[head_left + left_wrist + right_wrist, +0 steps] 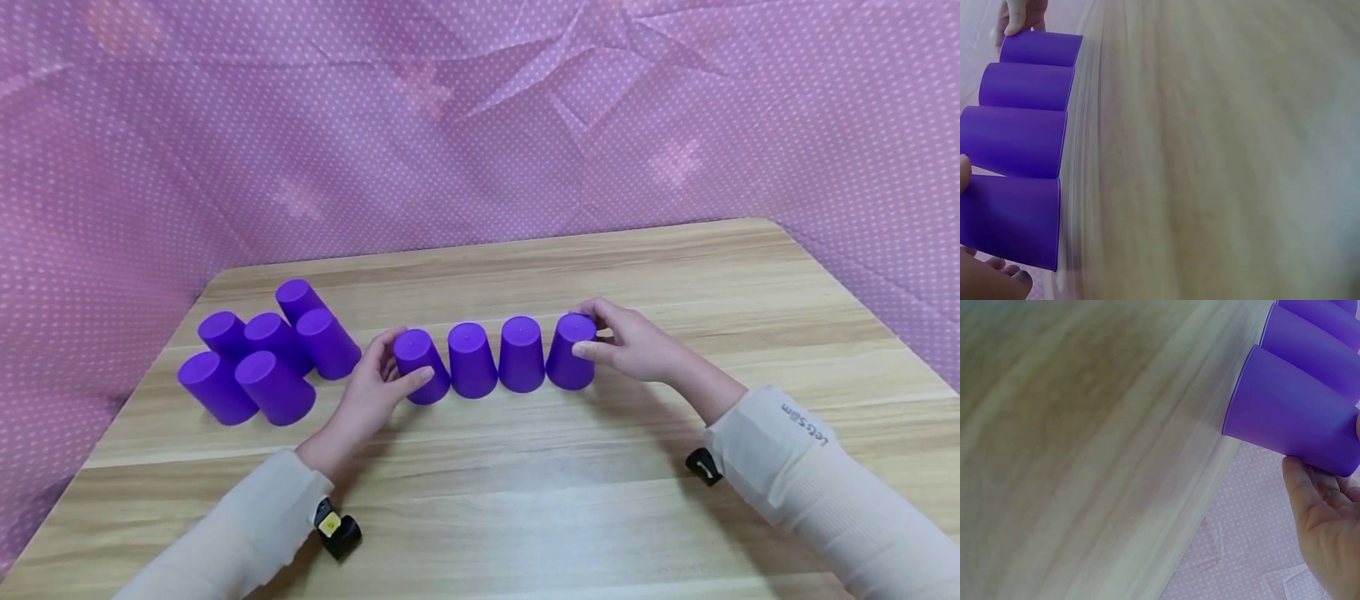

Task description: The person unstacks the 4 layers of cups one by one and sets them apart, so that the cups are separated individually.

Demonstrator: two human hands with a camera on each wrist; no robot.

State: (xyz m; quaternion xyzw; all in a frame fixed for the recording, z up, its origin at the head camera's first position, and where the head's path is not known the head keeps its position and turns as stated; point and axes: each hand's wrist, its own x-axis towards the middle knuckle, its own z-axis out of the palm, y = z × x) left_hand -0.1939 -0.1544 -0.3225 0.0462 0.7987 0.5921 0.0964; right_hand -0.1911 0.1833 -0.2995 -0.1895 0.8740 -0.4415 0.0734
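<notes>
Several purple cups stand upside down in a short row on the table. My left hand (369, 390) holds the leftmost cup (422, 377), thumb on its front and fingers around its left side. At the other end, my right hand (636, 343) grips the rightmost cup (567, 367) between the thumb in front and fingers behind. Two more cups, one left of centre (472, 367) and one right of centre (521, 362), stand between them, untouched. In the left wrist view the held cup (1010, 219) is nearest; the right wrist view shows the other held cup (1291, 412) from the side.
A cluster of several more upside-down purple cups (276, 388) stands at the left on the wooden table (525, 492). Pink dotted cloth (480, 167) hangs behind the table and along its sides.
</notes>
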